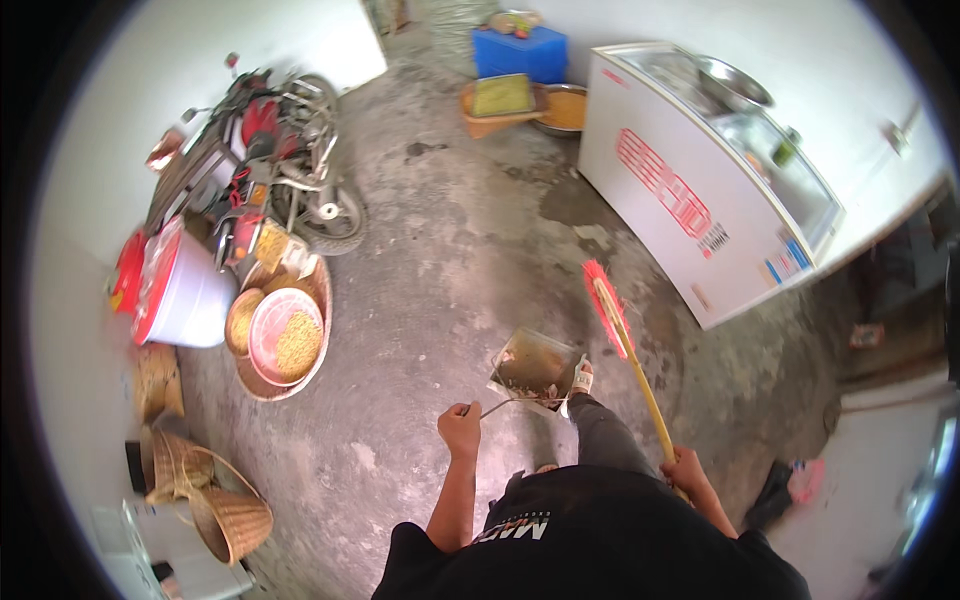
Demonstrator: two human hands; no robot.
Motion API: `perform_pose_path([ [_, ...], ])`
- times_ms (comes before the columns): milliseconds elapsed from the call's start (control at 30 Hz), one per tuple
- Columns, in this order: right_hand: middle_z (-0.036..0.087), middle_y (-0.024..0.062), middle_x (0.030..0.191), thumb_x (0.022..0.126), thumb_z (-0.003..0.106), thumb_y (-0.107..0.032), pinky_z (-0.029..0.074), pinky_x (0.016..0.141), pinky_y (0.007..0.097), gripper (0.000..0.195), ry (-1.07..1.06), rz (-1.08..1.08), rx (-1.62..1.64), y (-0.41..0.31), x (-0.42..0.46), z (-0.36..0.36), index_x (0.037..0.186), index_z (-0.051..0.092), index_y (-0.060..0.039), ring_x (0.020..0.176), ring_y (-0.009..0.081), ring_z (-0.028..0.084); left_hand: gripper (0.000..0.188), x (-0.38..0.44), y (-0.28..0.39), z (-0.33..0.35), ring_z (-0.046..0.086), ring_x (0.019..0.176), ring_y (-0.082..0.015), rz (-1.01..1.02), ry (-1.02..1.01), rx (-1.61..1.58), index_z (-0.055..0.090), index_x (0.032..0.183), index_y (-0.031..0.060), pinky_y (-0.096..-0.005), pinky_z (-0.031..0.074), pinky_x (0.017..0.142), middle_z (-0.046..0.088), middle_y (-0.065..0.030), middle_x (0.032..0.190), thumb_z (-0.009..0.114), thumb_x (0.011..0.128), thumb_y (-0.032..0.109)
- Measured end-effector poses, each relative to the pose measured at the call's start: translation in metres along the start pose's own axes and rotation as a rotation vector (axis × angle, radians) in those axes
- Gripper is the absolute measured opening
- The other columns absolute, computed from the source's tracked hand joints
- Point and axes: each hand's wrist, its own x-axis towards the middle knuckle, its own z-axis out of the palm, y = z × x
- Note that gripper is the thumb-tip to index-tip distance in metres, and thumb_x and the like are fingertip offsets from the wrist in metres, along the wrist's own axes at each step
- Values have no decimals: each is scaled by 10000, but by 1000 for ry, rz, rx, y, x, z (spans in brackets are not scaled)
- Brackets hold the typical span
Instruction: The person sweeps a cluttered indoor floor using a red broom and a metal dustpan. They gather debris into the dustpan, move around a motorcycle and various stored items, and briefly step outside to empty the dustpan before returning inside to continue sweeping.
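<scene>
My left hand (459,430) grips the thin handle of a dustpan (536,360), which hangs or rests low in front of my legs. Debris lies along the edge of the pan nearest me. In my right hand (684,471) is the yellow stick of a broom (646,390). Its red bristle head (606,307) points away from me, to the right of the dustpan; whether it touches the floor I cannot tell. One sandalled foot (583,375) shows right beside the pan.
A motorcycle (292,157) stands at the left wall. Nearer are a white bucket (191,289), a pink basin of grain (266,322) and wicker baskets (232,521). A chest freezer (675,180) stands on the right. Behind are a blue box (521,56) and a metal basin (562,112).
</scene>
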Motion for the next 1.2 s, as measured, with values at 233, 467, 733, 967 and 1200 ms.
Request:
perform_pose_path([
  [233,505,115,544,634,538,-80,422,404,318,223,-116,-158,-272,-99,143,-14,806,508,59,425,193,523,241,64,1,24,398,425,-125,-154,118,120,537,575,-31,-317,339,439,453,-113,447,588,640,195],
  [467,552,204,692,627,529,-136,444,603,396,235,-260,-363,-721,-224,266,-18,797,494,23,659,325,565,183,140,44,15,332,474,-104,-351,528,-99,493,559,-51,-315,297,432,423,-28,469,567,633,99],
  [733,567,203,802,671,474,-136,416,692,438,287,-255,-436,-1085,-361,382,25,937,476,-29,790,372,535,202,251,62,20,266,502,-120,-509,777,-410,388,524,15,-310,236,454,341,20,518,548,631,76],
  [967,571,197,812,662,486,-132,427,687,433,296,-196,-418,-1106,-456,471,50,937,485,-25,790,363,543,195,394,75,39,269,481,-115,-572,766,-402,382,505,19,-313,223,436,338,25,501,543,607,61],
  [1200,566,215,759,609,550,-191,432,661,428,250,-191,-292,-745,-535,522,75,777,544,-6,752,375,545,159,532,92,57,360,360,-151,-496,721,-410,456,544,0,-306,287,364,401,-37,464,560,617,94],
])
